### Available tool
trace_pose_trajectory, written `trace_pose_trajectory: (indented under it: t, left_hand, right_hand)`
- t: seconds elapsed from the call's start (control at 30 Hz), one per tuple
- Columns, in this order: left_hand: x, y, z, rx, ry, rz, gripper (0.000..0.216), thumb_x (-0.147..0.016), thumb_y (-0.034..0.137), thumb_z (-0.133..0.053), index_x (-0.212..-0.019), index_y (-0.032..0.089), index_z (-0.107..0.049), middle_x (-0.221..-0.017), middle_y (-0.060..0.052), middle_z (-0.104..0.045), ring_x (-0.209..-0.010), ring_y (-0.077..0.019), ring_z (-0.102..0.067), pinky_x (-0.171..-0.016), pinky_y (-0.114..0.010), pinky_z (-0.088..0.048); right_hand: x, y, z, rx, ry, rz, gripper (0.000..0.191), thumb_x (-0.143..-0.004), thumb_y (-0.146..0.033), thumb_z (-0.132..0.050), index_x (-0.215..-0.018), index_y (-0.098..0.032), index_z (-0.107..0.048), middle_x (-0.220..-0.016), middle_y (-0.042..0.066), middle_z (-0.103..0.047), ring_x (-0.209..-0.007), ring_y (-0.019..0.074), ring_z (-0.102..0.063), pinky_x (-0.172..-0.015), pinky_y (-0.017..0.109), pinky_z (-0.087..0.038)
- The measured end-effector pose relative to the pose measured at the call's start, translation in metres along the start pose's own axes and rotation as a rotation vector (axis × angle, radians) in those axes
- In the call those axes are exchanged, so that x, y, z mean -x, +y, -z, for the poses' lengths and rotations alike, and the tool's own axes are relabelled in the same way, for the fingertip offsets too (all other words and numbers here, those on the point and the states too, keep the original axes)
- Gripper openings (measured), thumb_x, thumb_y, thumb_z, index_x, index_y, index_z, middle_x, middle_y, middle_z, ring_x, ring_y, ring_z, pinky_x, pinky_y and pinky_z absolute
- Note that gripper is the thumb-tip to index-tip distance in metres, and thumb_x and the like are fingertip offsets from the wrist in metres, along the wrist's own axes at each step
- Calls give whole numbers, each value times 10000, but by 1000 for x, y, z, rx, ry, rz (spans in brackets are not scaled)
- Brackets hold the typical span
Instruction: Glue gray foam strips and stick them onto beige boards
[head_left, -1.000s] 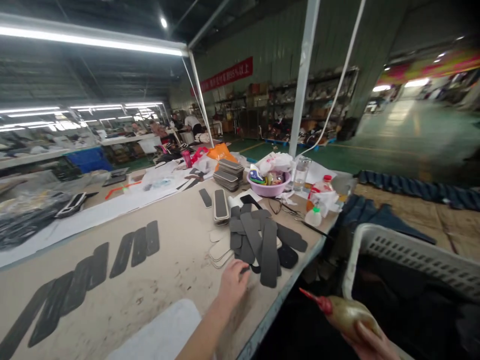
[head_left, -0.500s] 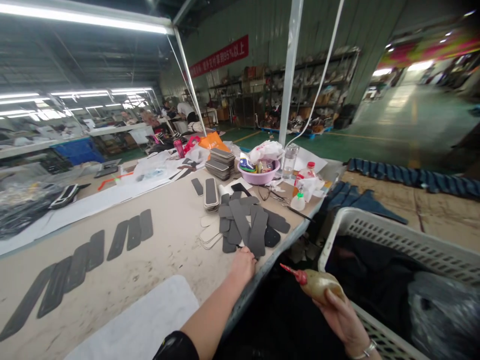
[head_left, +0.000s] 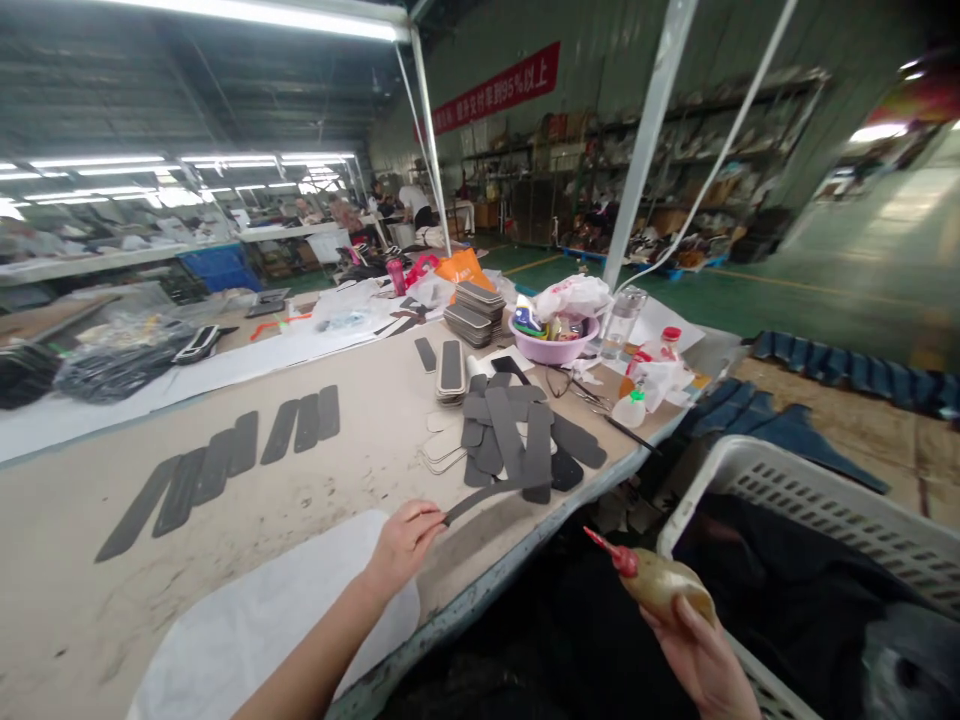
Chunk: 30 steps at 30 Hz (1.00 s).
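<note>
Between its fingertips my left hand point(head_left: 405, 548) pinches one end of a dark grey strip point(head_left: 484, 492), which bends up toward the pile of grey strips point(head_left: 504, 425). My right hand point(head_left: 701, 650) is wrapped round a yellowish squeeze bottle point(head_left: 667, 585) with a red pointed nozzle, held beyond the table edge with its tip toward the upper left. A row of grey strips point(head_left: 214, 465) lies on the table at left. A white sheet point(head_left: 285, 610) lies under my left forearm.
Behind the pile stand stacked rounded pieces point(head_left: 472, 315) and a pink basin point(head_left: 555, 345) with packets. A clear bottle point(head_left: 624, 325) and scissors point(head_left: 589, 395) are near the table's right side. A white plastic crate point(head_left: 840, 500) with dark cloth stands at right.
My left hand has drawn a grey strip from the pile toward the left and nearer to me. The right hand still holds the bottle. The view has turned slightly left.
</note>
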<state>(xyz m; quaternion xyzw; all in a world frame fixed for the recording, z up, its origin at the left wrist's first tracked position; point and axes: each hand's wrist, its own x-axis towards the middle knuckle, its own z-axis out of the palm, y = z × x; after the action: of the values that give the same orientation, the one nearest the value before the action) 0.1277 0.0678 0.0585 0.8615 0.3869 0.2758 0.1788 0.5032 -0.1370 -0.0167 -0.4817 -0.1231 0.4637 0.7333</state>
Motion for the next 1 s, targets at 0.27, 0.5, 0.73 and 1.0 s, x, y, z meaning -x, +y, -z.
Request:
trace_pose_trajectory:
  t: [0.27, 0.5, 0.73, 1.0]
  left_hand:
    - [139, -51, 72, -257, -167, -50, 314, -887, 135, -450, -1154, 204, -599, -1137, -99, -603, -1062, -217, -523, -892, -378, -490]
    - [164, -40, 49, -247, 34, 82, 323, -877, 131, -462, -1180, 158, -567, -1181, -134, -562, -1091, -234, -493, -934, -432, -477]
    - [164, -39, 30, -229, 59, 86, 283, -887, 141, -469, -1133, 146, -608, -1120, -118, -594, -1049, -229, -506, -937, -427, -477]
    - [164, -38, 35, -182, 70, 96, 266, -885, 146, -455, -1093, 151, -622, -1064, -117, -606, -1009, -215, -529, -903, -415, -488]
  right_hand:
    - [-4, 3, -19, 224, 3, -51, 567, -610, -357, -792, -1132, -270, -588, -1085, 59, -634, -910, 298, -631, -650, 371, -590]
    - [25, 33, -137, 523, -289, 69, 556, -628, -371, -796, -1101, -241, -534, -963, 27, -613, -827, 205, -595, -687, 277, -535]
    - [51, 75, -225, 890, -793, 554, 250, -816, -317, -644, -1009, -215, -521, -925, 44, -544, -837, 210, -542, -739, 348, -486]
    - [60, 106, -258, 935, -1042, 714, 253, -832, -97, -556, -1047, -214, -490, -972, 67, -466, -899, 228, -475, -766, 391, -456]
